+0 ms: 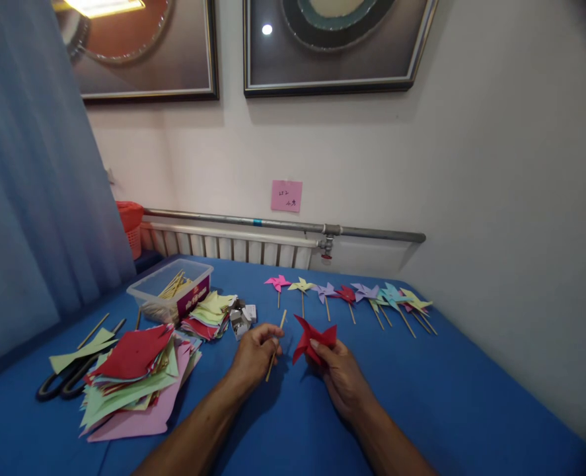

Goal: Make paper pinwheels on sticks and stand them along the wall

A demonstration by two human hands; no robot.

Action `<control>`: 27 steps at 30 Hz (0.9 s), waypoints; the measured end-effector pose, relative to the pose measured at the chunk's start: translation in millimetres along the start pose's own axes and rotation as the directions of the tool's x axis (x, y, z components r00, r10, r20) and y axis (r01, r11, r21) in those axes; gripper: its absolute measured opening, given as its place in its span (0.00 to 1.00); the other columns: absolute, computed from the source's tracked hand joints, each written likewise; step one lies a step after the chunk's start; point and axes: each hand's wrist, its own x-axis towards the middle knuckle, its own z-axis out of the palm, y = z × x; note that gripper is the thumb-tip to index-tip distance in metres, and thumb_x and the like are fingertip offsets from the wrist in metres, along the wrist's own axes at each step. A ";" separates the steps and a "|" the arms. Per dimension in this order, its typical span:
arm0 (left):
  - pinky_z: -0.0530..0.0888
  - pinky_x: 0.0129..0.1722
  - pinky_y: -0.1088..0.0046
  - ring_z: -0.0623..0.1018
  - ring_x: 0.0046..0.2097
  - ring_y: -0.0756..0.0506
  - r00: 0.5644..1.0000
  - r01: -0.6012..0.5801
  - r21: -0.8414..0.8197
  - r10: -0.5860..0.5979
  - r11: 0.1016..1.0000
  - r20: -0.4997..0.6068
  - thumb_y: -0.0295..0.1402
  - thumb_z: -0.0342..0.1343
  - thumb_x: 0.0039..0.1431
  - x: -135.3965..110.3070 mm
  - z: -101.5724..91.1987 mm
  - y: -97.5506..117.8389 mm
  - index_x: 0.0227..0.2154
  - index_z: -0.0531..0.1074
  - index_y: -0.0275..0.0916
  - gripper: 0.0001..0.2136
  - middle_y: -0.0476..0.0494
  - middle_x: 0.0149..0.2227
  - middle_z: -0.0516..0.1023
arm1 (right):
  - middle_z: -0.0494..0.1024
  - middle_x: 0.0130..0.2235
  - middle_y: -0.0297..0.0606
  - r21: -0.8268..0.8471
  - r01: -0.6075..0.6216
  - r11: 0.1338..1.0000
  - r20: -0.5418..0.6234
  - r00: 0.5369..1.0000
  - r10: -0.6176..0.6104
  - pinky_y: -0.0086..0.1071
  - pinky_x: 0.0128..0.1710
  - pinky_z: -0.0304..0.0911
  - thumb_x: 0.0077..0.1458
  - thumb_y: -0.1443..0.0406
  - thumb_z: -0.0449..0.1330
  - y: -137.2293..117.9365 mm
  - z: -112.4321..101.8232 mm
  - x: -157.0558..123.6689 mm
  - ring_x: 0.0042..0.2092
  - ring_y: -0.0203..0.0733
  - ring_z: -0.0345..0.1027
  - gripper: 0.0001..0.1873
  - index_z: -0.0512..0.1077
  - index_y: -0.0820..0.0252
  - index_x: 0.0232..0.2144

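Observation:
My left hand [259, 354] is closed around a thin wooden stick [283, 322], which it holds at a slant above the blue table. In my right hand [345, 377] is a red paper pinwheel [322, 336], pinched between thumb and fingers with its folded blades spread. A small gap separates the stick from the pinwheel. Just beyond my left hand, a small grey-white box [242, 318] stands open; its contents are too small to make out. Several pinwheels on sticks, among them a pink pinwheel [278, 283] and a blue one [392, 295], lie in a row at the back right.
At the left, a tall pile of coloured paper [129, 390] lies beside black-handled scissors [69, 380]. Behind it are a smaller paper stack [211, 314] and a clear plastic box [193, 270] of sticks. A radiator [243, 248] and pipe [372, 233] run along the wall.

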 end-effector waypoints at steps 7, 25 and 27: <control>0.71 0.35 0.73 0.77 0.34 0.47 0.981 -0.179 0.216 0.190 0.960 -0.030 0.28 0.51 0.55 0.6 -3.4 -7.8 0.42 0.78 0.36 0.14 0.45 0.32 0.80 | 0.80 0.27 0.32 0.038 -0.020 0.999 0.016 1.000 0.020 0.29 0.31 0.66 0.29 0.61 0.79 -1.9 1.1 -1.8 0.28 0.35 0.70 0.22 0.78 0.60 0.28; 0.64 0.31 0.73 0.72 0.29 0.48 0.964 -0.223 0.466 0.264 0.856 -0.024 0.36 0.44 0.65 -10.3 -10.6 11.7 0.42 0.75 0.39 0.15 0.50 0.25 0.72 | 0.80 0.29 0.32 0.062 -0.076 0.995 0.037 0.997 0.074 0.30 0.33 0.67 0.28 0.59 0.80 4.7 -3.1 1.2 0.30 0.35 0.70 0.24 0.77 0.59 0.30; 0.63 0.31 0.73 0.72 0.28 0.48 0.974 -0.209 0.497 0.226 0.842 0.027 0.34 0.45 0.64 -10.3 -7.3 8.0 0.45 0.74 0.39 0.15 0.51 0.24 0.72 | 0.80 0.29 0.31 0.060 -0.071 0.996 0.034 0.997 0.069 0.30 0.33 0.67 0.28 0.59 0.80 5.9 -3.3 1.6 0.30 0.35 0.70 0.24 0.77 0.59 0.29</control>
